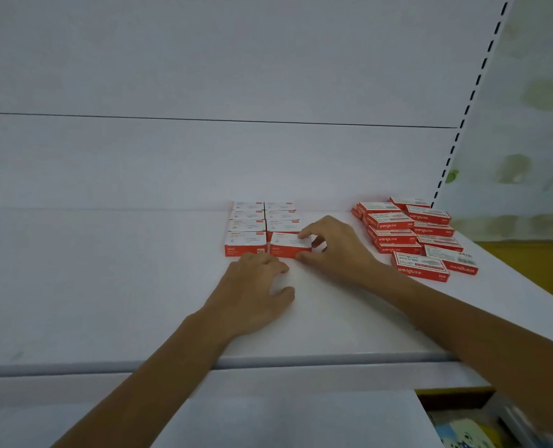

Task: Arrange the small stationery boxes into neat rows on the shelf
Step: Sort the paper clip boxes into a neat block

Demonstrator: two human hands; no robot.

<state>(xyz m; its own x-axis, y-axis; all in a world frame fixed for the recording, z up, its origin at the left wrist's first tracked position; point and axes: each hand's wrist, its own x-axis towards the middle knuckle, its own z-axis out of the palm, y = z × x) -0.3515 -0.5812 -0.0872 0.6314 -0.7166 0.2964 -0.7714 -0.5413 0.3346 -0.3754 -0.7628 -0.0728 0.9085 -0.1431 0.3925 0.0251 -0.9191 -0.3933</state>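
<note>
The right hand's fingers (pixel 303 236) pinch the front right staple box (pixel 289 245): the index fingertip lies on its white top near the right edge, the thumb presses its red front face at the lower right corner, and the other fingers curl behind the box's right end. The right hand (pixel 336 247) sits just to the right of this box, with the forearm running off to the lower right.

The left hand's fingers (pixel 265 261) are loosely bent and grip nothing. Their tips are down on the shelf (pixel 107 286), just in front of the seam between the held box and the front left staple box (pixel 245 244). Whether they touch the boxes' front faces cannot be told. The left hand (pixel 255 292) rests palm down with the thumb spread out to the right.

The held box stands at the near end of the right column of a neat block of staple boxes (pixel 247 225). The block has two columns side by side and four rows running back to the back panel (pixel 204 156). The held box sits slightly skewed against its neighbours.

Well apart to the right, a loose pile of staple boxes (pixel 390 221) lies overlapping at mixed angles, red sides and "24/6" labels showing, near the shelf's right end. A slotted upright (pixel 472 92) rises behind that pile. Below the shelf's front lip, at the lower right, are blurred coloured goods (pixel 463 431).
</note>
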